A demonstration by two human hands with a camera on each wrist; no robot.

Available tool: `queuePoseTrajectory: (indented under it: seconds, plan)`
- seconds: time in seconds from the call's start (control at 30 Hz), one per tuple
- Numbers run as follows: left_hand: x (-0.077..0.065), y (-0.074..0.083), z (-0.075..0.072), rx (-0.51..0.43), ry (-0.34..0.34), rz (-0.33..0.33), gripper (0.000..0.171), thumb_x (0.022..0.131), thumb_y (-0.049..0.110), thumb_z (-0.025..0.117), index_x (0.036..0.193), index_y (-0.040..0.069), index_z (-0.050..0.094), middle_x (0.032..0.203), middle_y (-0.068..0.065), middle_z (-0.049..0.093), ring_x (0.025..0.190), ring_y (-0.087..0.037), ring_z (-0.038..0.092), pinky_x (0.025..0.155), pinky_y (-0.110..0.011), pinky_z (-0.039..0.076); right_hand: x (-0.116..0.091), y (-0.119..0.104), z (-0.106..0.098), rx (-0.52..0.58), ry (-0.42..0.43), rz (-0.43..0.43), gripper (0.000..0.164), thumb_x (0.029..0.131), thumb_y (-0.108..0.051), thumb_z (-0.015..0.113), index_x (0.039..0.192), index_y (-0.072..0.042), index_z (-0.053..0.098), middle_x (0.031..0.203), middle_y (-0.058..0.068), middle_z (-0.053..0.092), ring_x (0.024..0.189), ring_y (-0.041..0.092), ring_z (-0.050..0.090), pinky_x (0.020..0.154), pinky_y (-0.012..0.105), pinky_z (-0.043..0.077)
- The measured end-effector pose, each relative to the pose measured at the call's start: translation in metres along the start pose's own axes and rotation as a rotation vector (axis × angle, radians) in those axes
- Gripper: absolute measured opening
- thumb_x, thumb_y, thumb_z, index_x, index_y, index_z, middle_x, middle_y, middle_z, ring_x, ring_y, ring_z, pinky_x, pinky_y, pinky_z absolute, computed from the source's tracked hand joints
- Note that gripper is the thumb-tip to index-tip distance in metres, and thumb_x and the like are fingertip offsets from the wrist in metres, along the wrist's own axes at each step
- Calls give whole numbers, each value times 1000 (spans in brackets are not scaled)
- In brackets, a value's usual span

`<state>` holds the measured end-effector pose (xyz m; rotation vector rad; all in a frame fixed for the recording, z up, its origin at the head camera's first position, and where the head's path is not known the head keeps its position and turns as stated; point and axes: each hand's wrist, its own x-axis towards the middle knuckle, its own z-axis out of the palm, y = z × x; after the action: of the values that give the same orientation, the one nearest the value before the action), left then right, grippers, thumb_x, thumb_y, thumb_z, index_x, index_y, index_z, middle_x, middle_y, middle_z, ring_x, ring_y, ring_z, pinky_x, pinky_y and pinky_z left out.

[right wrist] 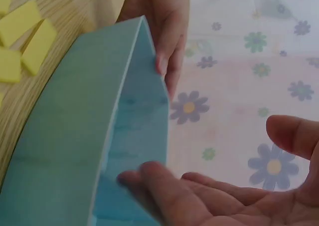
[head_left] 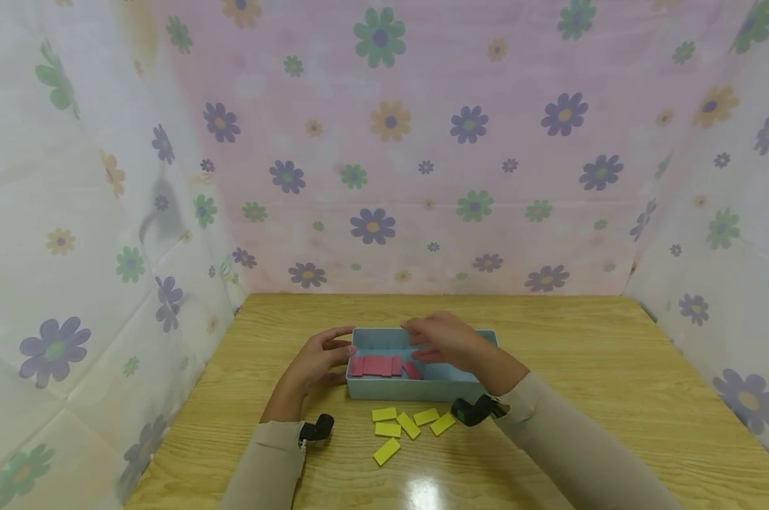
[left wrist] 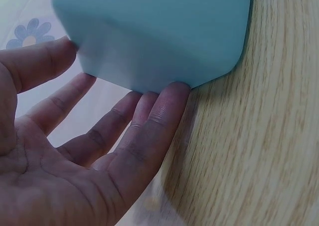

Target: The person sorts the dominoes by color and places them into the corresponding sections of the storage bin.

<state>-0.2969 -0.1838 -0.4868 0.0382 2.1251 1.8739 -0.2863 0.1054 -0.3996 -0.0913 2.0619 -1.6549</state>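
A long light-blue box (head_left: 416, 390) stands on the table, its open side up. Inside, toward the left end, several pink blocks (head_left: 379, 365) lie side by side, and one more pink block (head_left: 412, 370) leans at an angle to their right. My left hand (head_left: 312, 363) touches the box's left end with its fingertips; the left wrist view shows the fingers spread along that end wall. Over the middle of the box, my right hand (head_left: 448, 345) reaches in with loosely extended fingers. In the right wrist view nothing shows between those fingers.
Several yellow blocks (head_left: 388, 430) lie scattered on the wooden table (head_left: 550, 333) in front of the box. Flower-printed cloth (head_left: 371, 170) hangs behind the table and along both sides. A small black camera (head_left: 473, 411) sits on each wrist.
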Motion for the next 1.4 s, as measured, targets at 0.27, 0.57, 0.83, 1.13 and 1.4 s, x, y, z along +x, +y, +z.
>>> queuePoseTrajectory:
  seconds: [0.27,0.57,0.83,1.13,1.4]
  plan:
    - [1,1,0,8,7,-1,54,101,24,70,152,25,54,145,-17,58,119,-30,66,83,-46,64,6,-12,25,28,-120,106,79,102,-53,59,161,-6,35,170,25,18,144,64,30,109,71,41]
    - [0,1,1,-6,7,-9,55,100,24,71,152,26,54,143,-14,59,116,-28,67,83,-46,64,22,-7,36,-59,-91,191,91,99,-60,61,165,-8,25,168,26,22,146,60,30,109,70,41]
    - [3,0,0,-22,-3,-21,53,101,23,71,151,27,54,142,-15,59,117,-29,67,83,-46,63,23,0,36,7,-95,145,85,104,-51,57,163,0,23,168,29,18,144,58,37,114,65,39]
    - [2,0,0,1,-4,-14,53,100,25,71,151,28,55,142,-15,59,117,-28,66,81,-45,64,19,3,34,14,-34,85,76,105,-46,58,162,-4,31,167,24,25,149,55,29,114,63,41]
    - [2,0,-1,-3,-2,-19,53,100,26,71,151,29,55,141,-13,60,117,-28,67,82,-45,64,18,0,38,-52,-74,99,77,105,-49,55,163,-4,29,169,21,23,148,55,32,112,67,40]
